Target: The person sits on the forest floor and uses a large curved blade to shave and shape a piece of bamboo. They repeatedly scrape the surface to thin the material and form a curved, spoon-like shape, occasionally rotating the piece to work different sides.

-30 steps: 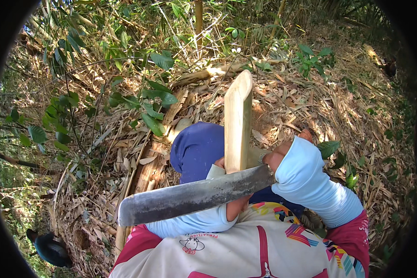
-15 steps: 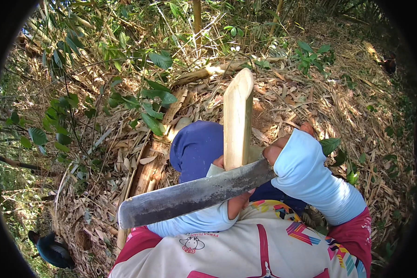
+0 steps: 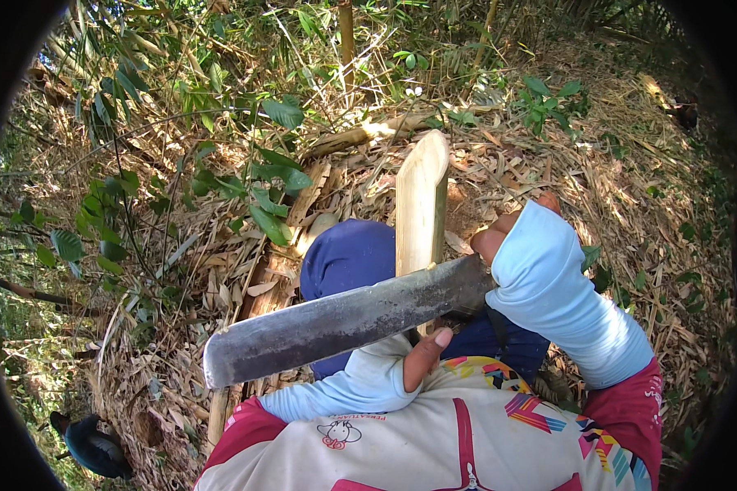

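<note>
A machete (image 3: pixel 344 319) with a broad dark blade lies crosswise in front of me, its blunt tip toward the left. My right hand (image 3: pixel 490 241) is closed at its handle end, and the handle itself is mostly hidden by hand and cuff. Behind the blade rises a pale piece of wood (image 3: pixel 420 204) with a flat face and a slanted top. The blade's upper edge crosses the wood low down, with a small pale shaving there. My left hand (image 3: pixel 424 358) is at the wood's lower end; its thumb shows below the blade, while the fingers are hidden.
My knee in blue cloth (image 3: pixel 348 250) is just left of the wood. A split log (image 3: pixel 266 286) lies beyond it among dry leaves. Leafy stems (image 3: pixel 274 180) reach in from the left. A dark teal object (image 3: pixel 94 446) rests at the lower left.
The machete and my right hand have shifted slightly, the blade's tip rising a little. My left hand's fingers, visible beside the wood before, are now behind the blade. The wood has sunk slightly.
</note>
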The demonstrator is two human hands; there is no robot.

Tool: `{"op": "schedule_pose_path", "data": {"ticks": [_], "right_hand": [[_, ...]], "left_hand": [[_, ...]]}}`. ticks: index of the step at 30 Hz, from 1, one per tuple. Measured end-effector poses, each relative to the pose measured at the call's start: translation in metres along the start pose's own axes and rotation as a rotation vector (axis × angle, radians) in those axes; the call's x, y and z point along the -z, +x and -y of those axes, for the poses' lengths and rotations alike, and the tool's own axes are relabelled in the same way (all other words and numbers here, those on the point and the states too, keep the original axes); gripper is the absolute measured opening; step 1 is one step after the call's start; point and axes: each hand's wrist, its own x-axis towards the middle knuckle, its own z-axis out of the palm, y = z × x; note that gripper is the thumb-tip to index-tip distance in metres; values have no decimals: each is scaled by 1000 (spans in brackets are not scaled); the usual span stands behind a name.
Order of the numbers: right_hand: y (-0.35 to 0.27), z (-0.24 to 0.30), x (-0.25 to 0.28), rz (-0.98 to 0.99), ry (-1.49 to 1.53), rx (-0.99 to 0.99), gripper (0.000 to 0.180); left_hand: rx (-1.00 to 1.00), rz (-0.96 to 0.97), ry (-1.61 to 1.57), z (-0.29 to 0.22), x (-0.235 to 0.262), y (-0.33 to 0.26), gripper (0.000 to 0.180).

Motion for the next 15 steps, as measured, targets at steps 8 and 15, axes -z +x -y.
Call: {"op": "schedule_pose_path", "data": {"ticks": [8,15], "right_hand": [[23,-15,14,15,90,-171,20],[-1,-1,-1,-7,91,-7,19]], "left_hand": [[-182,4,-187,-3,-8,4,64],[17,85,-120,-18,4,2,61]]}}
